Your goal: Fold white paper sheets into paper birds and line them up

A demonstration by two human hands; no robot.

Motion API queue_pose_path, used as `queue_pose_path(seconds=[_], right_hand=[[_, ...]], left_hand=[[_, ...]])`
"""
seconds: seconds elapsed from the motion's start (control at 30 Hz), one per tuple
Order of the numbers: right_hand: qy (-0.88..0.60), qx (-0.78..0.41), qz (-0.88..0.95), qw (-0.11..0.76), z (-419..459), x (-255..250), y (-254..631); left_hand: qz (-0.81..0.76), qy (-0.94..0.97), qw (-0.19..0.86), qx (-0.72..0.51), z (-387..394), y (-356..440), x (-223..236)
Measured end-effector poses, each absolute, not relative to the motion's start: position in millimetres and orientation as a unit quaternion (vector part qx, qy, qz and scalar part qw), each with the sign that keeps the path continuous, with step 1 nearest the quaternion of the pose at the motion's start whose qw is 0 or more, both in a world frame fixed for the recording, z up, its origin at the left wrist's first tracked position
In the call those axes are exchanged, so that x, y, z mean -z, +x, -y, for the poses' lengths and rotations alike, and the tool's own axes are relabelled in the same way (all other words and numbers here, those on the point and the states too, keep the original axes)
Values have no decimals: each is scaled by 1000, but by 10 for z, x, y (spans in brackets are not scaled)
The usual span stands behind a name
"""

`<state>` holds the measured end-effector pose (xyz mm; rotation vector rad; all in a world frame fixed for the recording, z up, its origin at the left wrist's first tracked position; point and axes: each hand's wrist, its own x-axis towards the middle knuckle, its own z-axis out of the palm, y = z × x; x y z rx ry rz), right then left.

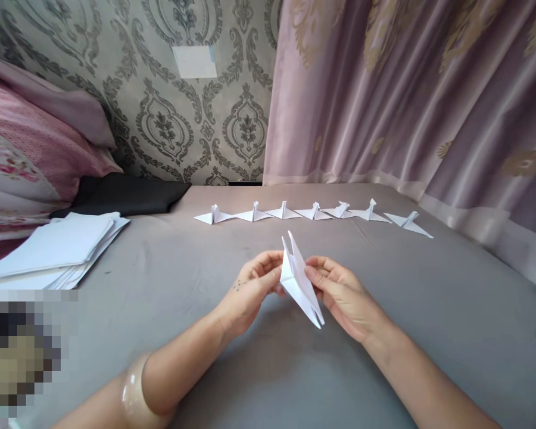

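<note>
A folded white paper bird (298, 280) is held up over the grey surface between my two hands, tilted, with two narrow points upward and two toward me at the bottom. My left hand (254, 286) pinches its left edge, thumb in front and fingers behind. On the opposite edge, my right hand (342, 292) grips it between thumb and fingers. Beyond my hands stands a row of several finished white paper birds (284, 210) with spread wings.
A stack of white paper sheets (58, 244) lies at the left, with a black flat item (125, 193) behind it. Pink curtains (361, 95) hang at the right, by a patterned wall (161, 119). A pixelated patch covers the lower left corner.
</note>
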<state>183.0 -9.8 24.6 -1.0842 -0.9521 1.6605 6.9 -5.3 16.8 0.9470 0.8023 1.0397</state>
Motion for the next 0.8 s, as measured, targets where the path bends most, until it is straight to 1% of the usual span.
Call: queue_pose_path(seconds=[0.07,0.13,0.2,0.27,0.33,0.43,0.5,0.6,0.67,0.73,0.8], right_hand=[[-392,-750,326,422,123,-235,1802],[-369,-790,290,394,156,-205,1757],[-372,-802,285,370,182,-167,1716],[-397,-785,317,354,184,-134,1700],[-434,-731,363,382,160,-119,1719],[-496,-599,409,478,111,-136,1779],[-524,-505,453,514,107,-166,1804],[-541,-341,561,525,153,-211,1788],[-528,-256,622,519,195,-229,1753],[-506,-225,662,505,228,-237,1715],[-500,-227,671,498,250,-238,1687]], left_hand=[[-341,432,693,-466,60,74,-143],[-311,429,725,-441,70,76,-133],[-282,422,760,-406,78,76,-139],[-277,418,767,-401,77,75,-157],[-301,417,736,-441,66,74,-176],[-358,417,668,-502,52,76,-192],[-385,424,642,-511,58,82,-195],[-407,437,623,-506,86,98,-198],[-419,446,611,-502,105,112,-195],[-423,469,597,-494,121,125,-184],[-424,505,576,-483,134,137,-163]])
